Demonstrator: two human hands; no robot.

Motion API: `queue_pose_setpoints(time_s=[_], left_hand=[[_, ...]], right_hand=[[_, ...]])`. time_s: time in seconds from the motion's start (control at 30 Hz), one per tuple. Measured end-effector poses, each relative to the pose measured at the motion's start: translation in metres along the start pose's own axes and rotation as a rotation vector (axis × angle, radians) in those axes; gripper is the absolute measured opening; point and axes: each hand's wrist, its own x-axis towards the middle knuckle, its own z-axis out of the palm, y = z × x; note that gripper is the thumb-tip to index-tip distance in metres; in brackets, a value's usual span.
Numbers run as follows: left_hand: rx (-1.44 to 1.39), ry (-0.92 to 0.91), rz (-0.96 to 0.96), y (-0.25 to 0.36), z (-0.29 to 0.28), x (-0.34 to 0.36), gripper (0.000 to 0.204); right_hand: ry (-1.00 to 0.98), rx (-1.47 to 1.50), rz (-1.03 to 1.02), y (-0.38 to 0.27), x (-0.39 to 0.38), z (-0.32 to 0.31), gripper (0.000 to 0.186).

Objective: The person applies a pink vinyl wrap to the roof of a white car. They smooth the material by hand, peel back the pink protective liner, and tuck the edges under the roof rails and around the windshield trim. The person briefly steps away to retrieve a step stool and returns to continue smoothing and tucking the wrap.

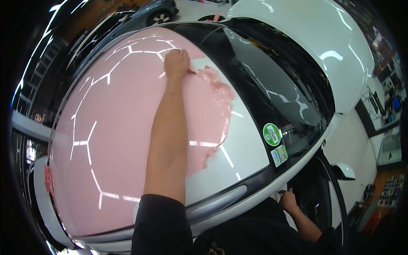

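Note:
My left hand (176, 63) reaches across a car roof and pinches the pink film (106, 110) at its torn edge, near the front of the roof. Crumpled, lifted film (216, 93) runs from beside that hand along the boundary with bare white roof (242, 140). My right hand (288, 199) is low at the car's side by the open door (323, 187), fingers curled; what it grips, if anything, is hard to make out. My left forearm hides part of the film.
A dark windshield (276, 72) with two stickers (272, 134) borders the roof, beyond it a raised white panel (318, 29). A silver roof rail (216, 202) runs along the near edge. A dark car (157, 12) stands behind; shelving and wall panels (389, 191) are at the right.

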Motion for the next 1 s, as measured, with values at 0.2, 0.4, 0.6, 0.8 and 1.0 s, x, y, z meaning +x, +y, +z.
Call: queue_pose_setpoints(time_s=[0.2,0.4,0.6,0.8,1.0], left_hand=[[-0.127,-0.006,-0.032,0.0,-0.009,-0.012,0.033],[-0.26,-0.023,-0.087,0.0,-0.012,-0.017,0.031],[-0.175,-0.085,-0.136,0.011,-0.019,-0.018,0.034],[-0.209,-0.089,-0.16,0.012,-0.022,-0.01,0.035],[-0.247,-0.12,-0.178,0.011,-0.019,-0.014,0.035]], right_hand=[[0.047,0.166,-0.247,-0.024,0.024,-0.027,0.019],[0.106,0.68,-0.303,0.004,0.073,0.026,0.019],[-0.158,0.778,-0.152,0.016,0.085,0.015,0.018],[-0.084,0.171,-0.757,0.055,0.112,0.003,0.018],[0.171,0.439,-0.497,0.006,0.091,0.024,0.022]])
